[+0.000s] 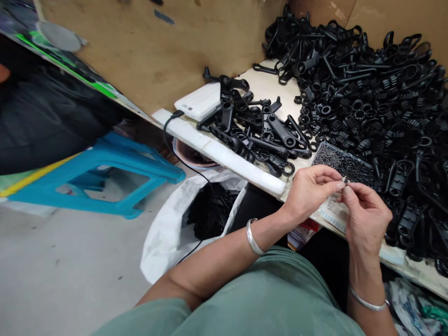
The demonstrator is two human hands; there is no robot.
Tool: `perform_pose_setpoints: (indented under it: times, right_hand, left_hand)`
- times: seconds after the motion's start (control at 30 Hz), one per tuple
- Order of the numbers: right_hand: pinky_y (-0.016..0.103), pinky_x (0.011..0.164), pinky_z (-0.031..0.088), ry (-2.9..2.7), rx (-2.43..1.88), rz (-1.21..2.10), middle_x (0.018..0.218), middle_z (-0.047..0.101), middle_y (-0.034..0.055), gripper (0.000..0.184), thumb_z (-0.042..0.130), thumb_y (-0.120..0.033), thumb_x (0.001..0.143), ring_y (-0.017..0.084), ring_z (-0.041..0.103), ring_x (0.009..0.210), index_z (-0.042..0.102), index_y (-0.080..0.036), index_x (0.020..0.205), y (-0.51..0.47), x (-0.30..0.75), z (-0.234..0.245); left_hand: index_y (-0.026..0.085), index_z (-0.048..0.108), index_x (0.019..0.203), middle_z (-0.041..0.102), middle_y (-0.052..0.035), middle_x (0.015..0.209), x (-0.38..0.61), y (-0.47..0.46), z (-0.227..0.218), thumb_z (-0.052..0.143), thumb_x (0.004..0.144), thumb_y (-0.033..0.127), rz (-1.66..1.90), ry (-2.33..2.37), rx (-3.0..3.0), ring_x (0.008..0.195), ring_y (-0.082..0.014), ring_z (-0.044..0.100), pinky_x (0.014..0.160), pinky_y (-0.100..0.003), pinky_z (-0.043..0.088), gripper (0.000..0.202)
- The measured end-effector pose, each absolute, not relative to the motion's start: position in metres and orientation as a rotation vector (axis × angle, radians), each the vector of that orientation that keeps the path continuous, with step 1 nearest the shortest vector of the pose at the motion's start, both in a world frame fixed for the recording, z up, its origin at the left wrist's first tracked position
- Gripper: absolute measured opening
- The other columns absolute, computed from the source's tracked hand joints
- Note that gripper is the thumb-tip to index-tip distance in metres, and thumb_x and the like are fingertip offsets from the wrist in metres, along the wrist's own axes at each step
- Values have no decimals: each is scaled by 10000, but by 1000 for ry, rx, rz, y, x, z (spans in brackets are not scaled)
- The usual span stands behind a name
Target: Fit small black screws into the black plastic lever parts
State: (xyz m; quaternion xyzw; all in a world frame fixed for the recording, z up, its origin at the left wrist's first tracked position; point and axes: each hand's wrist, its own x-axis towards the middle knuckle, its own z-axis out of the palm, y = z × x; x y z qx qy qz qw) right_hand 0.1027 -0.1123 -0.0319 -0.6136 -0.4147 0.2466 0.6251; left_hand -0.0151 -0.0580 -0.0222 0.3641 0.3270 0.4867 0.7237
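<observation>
My left hand (311, 191) and my right hand (366, 217) meet over the near edge of the table (269, 84). Their fingertips pinch a tiny dark part (345, 179) between them. It is too small to name. Just behind them lies a clear tray of small dark screws (345, 163). A small heap of black plastic arms (259, 130) lies to the left of the tray. A much larger pile of black plastic parts (378, 93) covers the right of the table. Each wrist wears a silver bangle.
A white power bank (199, 100) with a black cable lies at the table's left corner. Below the edge stands a white sack (168, 228) holding black parts. A blue plastic stool (108, 177) lies on the grey floor. Cardboard walls rise behind the table.
</observation>
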Motion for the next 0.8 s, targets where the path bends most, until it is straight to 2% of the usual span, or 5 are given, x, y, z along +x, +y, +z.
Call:
perform_pose_setpoints:
  times: [0.17, 0.37, 0.6, 0.8]
  right_hand:
    - [313, 705, 539, -1234, -1620, 221, 846, 728, 37, 142, 709, -338, 874, 168, 662, 715, 764, -207, 877, -120, 100, -26]
    - [279, 650, 542, -1415, -1643, -46, 779, 736, 38, 143, 670, -280, 863, 149, 652, 640, 754, -172, 822, -111, 99, -19]
    - [257, 586, 533, -1298, -1679, 85, 749, 740, 28, 175, 714, -335, 818, 137, 633, 572, 773, -175, 858, -107, 109, -21]
    - [251, 591, 520, -1562, -1707, 164, 695, 714, 8, 151, 671, -298, 849, 130, 612, 551, 761, -185, 806, -118, 120, -30]
  left_hand:
    - [142, 686, 740, 686, 17, 684, -15, -59, -22, 762, 713, 122, 1099, 746, 933, 633, -77, 637, 623, -171, 527, 83]
    - [157, 723, 826, 735, -9, 770, -17, -57, -24, 682, 817, 158, 1123, 823, 1262, 733, -120, 674, 708, -216, 551, 41]
    - [151, 720, 1062, 767, -56, 1087, -43, -49, -16, 585, 926, 151, 1046, 710, 1701, 976, -163, 718, 876, -258, 556, 192]
    - [165, 667, 1093, 740, -60, 1128, -74, -54, -24, 542, 953, 102, 719, 903, 2473, 1084, -212, 639, 891, -354, 449, 198]
